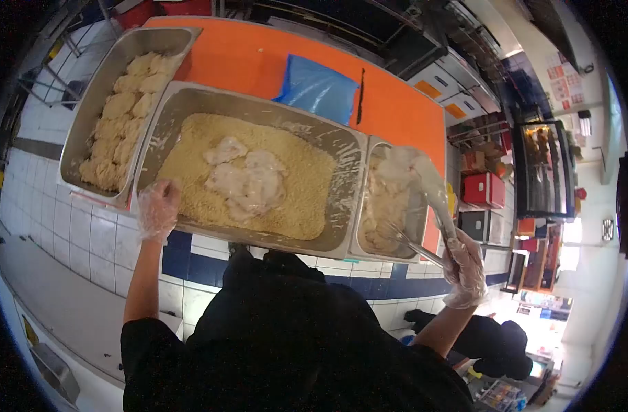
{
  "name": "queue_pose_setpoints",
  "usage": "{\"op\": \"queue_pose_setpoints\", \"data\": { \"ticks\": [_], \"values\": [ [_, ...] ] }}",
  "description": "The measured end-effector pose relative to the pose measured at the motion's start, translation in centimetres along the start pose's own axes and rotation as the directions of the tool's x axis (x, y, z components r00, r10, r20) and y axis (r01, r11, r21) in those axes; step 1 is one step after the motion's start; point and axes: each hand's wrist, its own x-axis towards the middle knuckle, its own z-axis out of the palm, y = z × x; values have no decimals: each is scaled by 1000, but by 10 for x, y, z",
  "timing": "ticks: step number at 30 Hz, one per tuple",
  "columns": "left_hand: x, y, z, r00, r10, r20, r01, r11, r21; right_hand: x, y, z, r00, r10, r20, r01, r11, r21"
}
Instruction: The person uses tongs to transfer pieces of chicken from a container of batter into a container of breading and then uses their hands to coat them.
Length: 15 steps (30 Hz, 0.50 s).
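Observation:
My left hand, in a clear glove, is closed at the front left corner of a large steel pan; what its curled fingers hold, if anything, is hidden. Pale breading fills this pan, with wet, batter-coated chicken pieces lying on top. At the right, my gloved right hand is closed round a long utensil smeared with white batter, its broad end above a smaller steel pan. A wire whisk dips into that pan's batter, its handle reaching the same hand.
To the left stands another steel pan holding several breaded pieces. A blue plastic bag lies on the orange tabletop behind the pans. Another person in dark clothes is at lower right. A red box stands beyond the table.

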Motion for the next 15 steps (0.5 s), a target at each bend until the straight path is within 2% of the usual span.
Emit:
{"op": "queue_pose_setpoints", "data": {
  "ticks": [2,4,5,6,8,9,10,11,12,13,14,15],
  "values": [
    [-2,-5,3,1000,7,-21,-6,999,37,13,-5,21,994,-8,112,4,999,36],
    [-4,-11,8,999,23,-40,-21,997,71,38,19,60,927,-372,56,376,919,-121],
    [-4,-14,12,997,42,-70,-40,998,40,48,7,81,945,-230,232,245,969,-38],
    [-4,-15,13,993,63,-101,-62,998,8,63,-9,101,908,-94,408,95,995,17],
    [-4,-10,9,995,48,-89,-47,999,9,112,6,136,770,121,627,52,966,-252],
    [-4,-7,6,997,35,-74,-34,999,9,120,17,152,769,121,627,53,966,-251],
    [-4,-7,4,997,37,-75,-36,999,9,124,25,166,801,-96,591,361,865,-349],
    [-4,-6,1,998,41,-42,-42,999,-8,127,29,172,756,-313,575,609,656,-445],
    [-3,-6,0,999,46,-10,-47,999,-28,124,28,166,757,-315,572,610,655,-446],
    [-3,-8,1,999,49,-11,-49,998,-33,117,27,151,795,-306,523,554,718,-421],
    [-4,-12,4,997,62,-40,-62,998,-9,111,25,134,834,-290,469,491,777,-393],
    [-4,-14,8,994,83,-65,-82,997,10,105,23,114,845,-285,452,479,779,-405]
  ]
}}
